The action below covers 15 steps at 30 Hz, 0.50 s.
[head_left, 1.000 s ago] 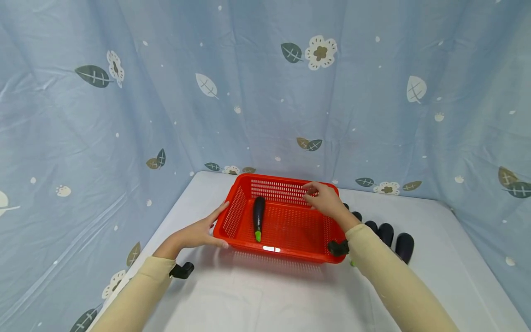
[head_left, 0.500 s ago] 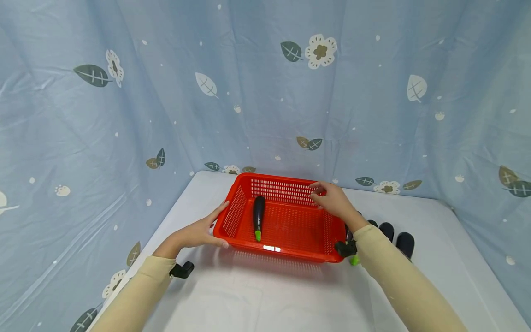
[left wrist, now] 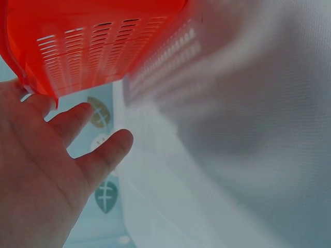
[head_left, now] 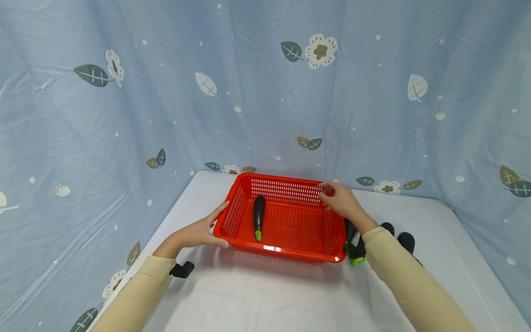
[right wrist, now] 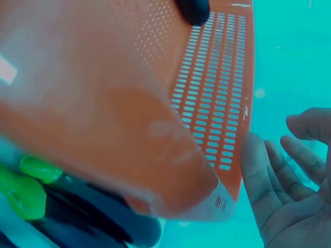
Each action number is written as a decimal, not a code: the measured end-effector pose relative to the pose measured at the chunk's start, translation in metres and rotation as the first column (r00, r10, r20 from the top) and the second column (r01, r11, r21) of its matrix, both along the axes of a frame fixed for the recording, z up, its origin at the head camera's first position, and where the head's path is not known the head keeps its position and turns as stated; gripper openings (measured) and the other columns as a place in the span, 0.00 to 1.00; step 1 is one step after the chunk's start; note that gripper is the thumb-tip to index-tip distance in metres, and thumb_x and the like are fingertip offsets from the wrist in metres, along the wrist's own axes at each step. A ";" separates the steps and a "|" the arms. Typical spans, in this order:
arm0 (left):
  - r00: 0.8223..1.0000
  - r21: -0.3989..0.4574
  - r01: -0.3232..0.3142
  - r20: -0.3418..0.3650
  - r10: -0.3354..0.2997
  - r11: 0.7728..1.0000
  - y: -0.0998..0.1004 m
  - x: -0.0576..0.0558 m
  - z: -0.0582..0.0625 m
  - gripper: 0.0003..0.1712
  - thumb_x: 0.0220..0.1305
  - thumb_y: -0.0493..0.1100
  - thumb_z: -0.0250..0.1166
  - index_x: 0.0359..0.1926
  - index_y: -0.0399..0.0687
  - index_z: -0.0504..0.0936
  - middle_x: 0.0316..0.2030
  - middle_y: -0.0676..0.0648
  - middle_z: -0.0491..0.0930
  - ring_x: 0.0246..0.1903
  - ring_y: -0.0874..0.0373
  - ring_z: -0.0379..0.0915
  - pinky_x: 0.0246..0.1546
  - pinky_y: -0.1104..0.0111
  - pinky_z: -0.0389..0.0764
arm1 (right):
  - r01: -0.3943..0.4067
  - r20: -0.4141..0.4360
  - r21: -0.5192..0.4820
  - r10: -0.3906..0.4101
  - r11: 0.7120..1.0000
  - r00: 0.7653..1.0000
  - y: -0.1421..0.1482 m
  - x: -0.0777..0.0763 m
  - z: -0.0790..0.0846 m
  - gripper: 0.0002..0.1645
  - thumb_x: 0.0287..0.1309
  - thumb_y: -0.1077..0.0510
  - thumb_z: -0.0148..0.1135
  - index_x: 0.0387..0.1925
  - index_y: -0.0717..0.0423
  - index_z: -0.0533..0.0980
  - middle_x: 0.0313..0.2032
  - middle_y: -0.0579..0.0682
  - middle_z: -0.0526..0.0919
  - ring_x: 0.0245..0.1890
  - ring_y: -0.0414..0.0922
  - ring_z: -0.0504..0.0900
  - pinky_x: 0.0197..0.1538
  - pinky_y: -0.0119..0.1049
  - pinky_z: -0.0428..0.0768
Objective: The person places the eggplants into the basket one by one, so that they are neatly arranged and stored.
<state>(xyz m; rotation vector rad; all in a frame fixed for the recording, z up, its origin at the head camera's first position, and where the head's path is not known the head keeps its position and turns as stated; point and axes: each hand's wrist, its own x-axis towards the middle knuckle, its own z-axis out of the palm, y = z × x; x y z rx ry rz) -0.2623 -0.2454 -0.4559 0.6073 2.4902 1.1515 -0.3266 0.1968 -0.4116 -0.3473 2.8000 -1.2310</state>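
Red plastic basket (head_left: 294, 230) in front of you, eggplant (head_left: 259, 216) lying in left half. Your left hand (head_left: 201, 231) spread wide against left end; right hand (head_left: 342, 201), fingers loosely parted, at far right corner. More eggplants (head_left: 406, 240) outside, right.

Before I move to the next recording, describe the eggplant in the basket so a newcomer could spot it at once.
On the white table, find the red basket between the two hands. Inside, left of its middle in the head view, lies a dark, slim eggplant with its green tip toward the wearer. It alone is inside; the other eggplants lie outside, to the right.
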 end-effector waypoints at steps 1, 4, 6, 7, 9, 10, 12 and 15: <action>1.000 0.000 0.000 -0.003 0.000 1.000 0.000 0.000 0.000 0.70 0.54 0.51 0.79 0.83 0.60 0.35 0.81 0.44 0.36 0.75 0.34 0.49 0.67 0.36 0.61 | 0.000 -0.004 0.001 0.000 1.000 1.000 0.001 0.000 0.000 0.24 0.72 0.57 0.58 0.64 0.63 0.73 0.51 0.63 0.80 0.32 0.50 0.86 0.41 0.48 0.87; 1.000 -0.002 -0.006 0.000 0.006 1.000 0.000 0.000 0.000 0.70 0.54 0.51 0.79 0.83 0.61 0.36 0.81 0.45 0.36 0.74 0.34 0.50 0.68 0.37 0.61 | 0.006 -0.009 0.004 -0.006 1.000 1.000 0.005 0.001 0.000 0.24 0.72 0.57 0.59 0.64 0.63 0.73 0.48 0.61 0.80 0.32 0.52 0.86 0.40 0.47 0.87; 1.000 0.001 -0.004 0.000 0.004 1.000 0.000 0.000 0.000 0.70 0.55 0.50 0.78 0.83 0.61 0.36 0.81 0.46 0.35 0.74 0.34 0.50 0.68 0.36 0.61 | 0.010 -0.013 0.009 -0.010 1.000 1.000 0.007 0.001 -0.002 0.24 0.72 0.57 0.59 0.64 0.63 0.73 0.48 0.61 0.80 0.33 0.54 0.85 0.39 0.45 0.87; 1.000 0.000 -0.004 0.000 0.004 1.000 0.000 0.001 0.000 0.70 0.55 0.50 0.78 0.83 0.61 0.35 0.81 0.45 0.35 0.74 0.34 0.50 0.67 0.37 0.62 | 0.014 -0.012 0.014 -0.013 1.000 1.000 0.008 0.001 -0.003 0.24 0.72 0.57 0.59 0.64 0.63 0.73 0.47 0.61 0.80 0.33 0.55 0.85 0.39 0.44 0.87; 1.000 -0.004 -0.006 0.002 0.006 1.000 0.000 0.001 0.000 0.70 0.55 0.51 0.78 0.82 0.62 0.35 0.81 0.46 0.35 0.74 0.34 0.51 0.68 0.37 0.62 | 0.023 -0.011 0.019 -0.022 1.000 1.000 0.011 0.002 -0.004 0.24 0.71 0.57 0.59 0.64 0.63 0.73 0.47 0.60 0.80 0.34 0.55 0.85 0.38 0.44 0.87; 1.000 -0.003 -0.007 0.003 0.007 1.000 0.000 0.000 0.000 0.70 0.55 0.51 0.78 0.82 0.62 0.35 0.81 0.46 0.35 0.74 0.34 0.51 0.68 0.37 0.62 | 0.028 -0.011 0.021 -0.028 0.999 1.000 0.012 0.002 -0.005 0.24 0.71 0.57 0.59 0.64 0.63 0.73 0.47 0.60 0.80 0.34 0.54 0.85 0.38 0.43 0.87; 1.000 -0.005 -0.008 0.003 0.008 1.000 0.000 0.000 0.000 0.70 0.54 0.53 0.79 0.82 0.62 0.35 0.81 0.46 0.35 0.74 0.34 0.52 0.68 0.38 0.62 | 0.035 -0.008 0.026 -0.035 0.999 0.999 0.014 0.003 -0.006 0.24 0.71 0.56 0.59 0.64 0.63 0.73 0.46 0.60 0.80 0.34 0.53 0.85 0.37 0.41 0.87; 1.000 -0.012 -0.015 0.009 0.015 1.000 0.000 0.000 -0.001 0.71 0.53 0.54 0.79 0.82 0.64 0.35 0.81 0.48 0.35 0.74 0.35 0.52 0.68 0.39 0.62 | 0.048 -0.013 0.026 -0.048 0.999 0.999 0.018 0.004 -0.007 0.25 0.71 0.55 0.60 0.64 0.63 0.74 0.45 0.59 0.80 0.34 0.52 0.83 0.36 0.38 0.86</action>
